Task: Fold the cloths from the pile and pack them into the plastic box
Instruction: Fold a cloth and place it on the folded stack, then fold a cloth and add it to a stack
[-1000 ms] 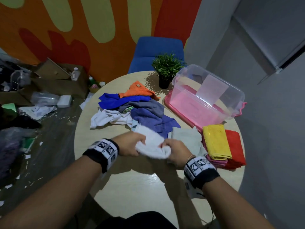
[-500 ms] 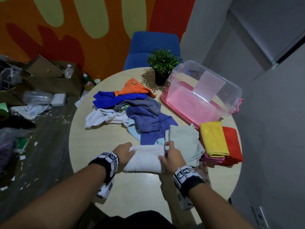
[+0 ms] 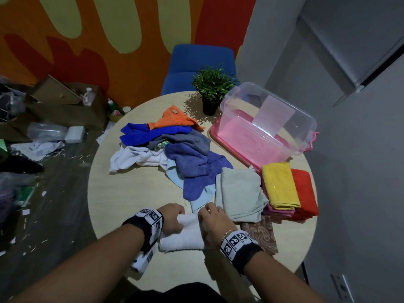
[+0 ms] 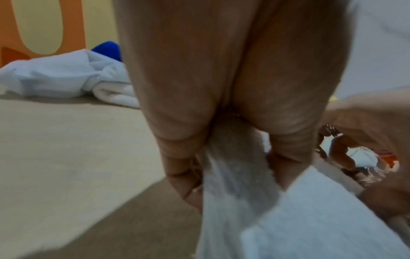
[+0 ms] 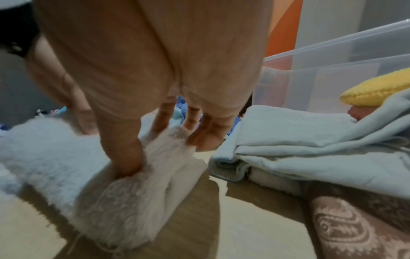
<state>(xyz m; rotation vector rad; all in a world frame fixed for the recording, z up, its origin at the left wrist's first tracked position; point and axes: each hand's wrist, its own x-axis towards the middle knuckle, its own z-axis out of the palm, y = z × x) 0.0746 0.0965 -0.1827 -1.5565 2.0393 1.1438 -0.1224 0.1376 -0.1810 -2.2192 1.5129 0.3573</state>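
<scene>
My left hand [image 3: 172, 218] and right hand [image 3: 213, 224] each pinch the far edge of the white cloth [image 3: 182, 239], which lies half-folded on the tabletop [image 3: 122, 193] directly below me. Its long axis runs left to right. The plastic box [image 3: 267, 125] sits well apart, ahead and to my right, nearer the right hand.

fluffy white terry cloth [image 5: 106, 177] with a frayed edge, pale smooth-weave cloth [image 5: 310, 145] folded beside it, knobbly yellow cloth [image 3: 279, 186], clear glossy plastic box [image 3: 303, 125], pale wood-look table [image 3: 122, 193] with a slight sheen, brown patterned woven cloth [image 5: 355, 226]
</scene>
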